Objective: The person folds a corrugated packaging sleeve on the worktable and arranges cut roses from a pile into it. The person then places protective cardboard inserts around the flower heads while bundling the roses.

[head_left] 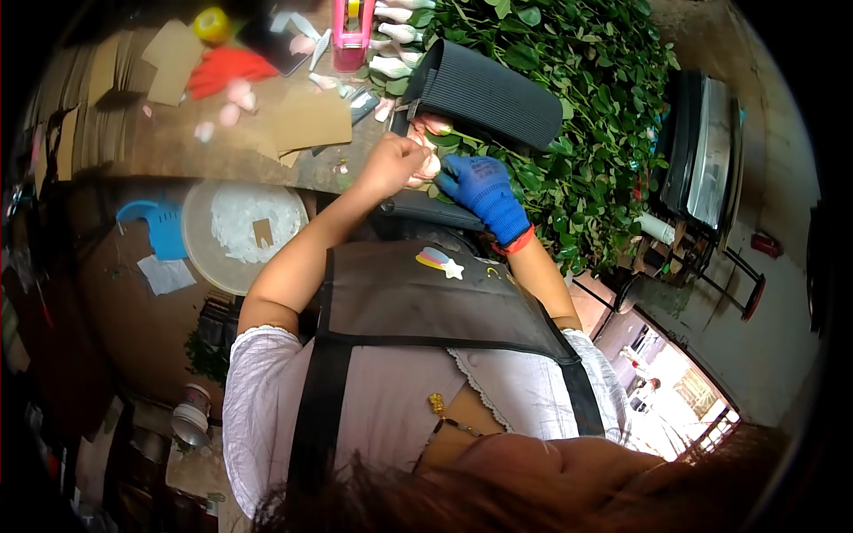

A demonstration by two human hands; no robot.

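At the table edge, the fingers of my bare left hand (394, 166) are pinched at a pale pink rose head (429, 166). Just to the right, my right hand (480, 184) wears a blue knitted glove, its fingers curled close beside the same rose; what they grip is hidden. Another pink rose (434, 124) lies just beyond my fingers, below a black ribbed sleeve-like roll (484, 93). Leafy green stems (577, 133) are heaped to the right of the glove.
On the table (329, 173) are cardboard pieces (313, 122), a red cloth-like item (229, 71), a yellow roll (211, 26), a pink tape dispenser (350, 40) and several net-wrapped roses (391, 67). Below left stand a round tub (200, 240) and a blue basket (166, 233).
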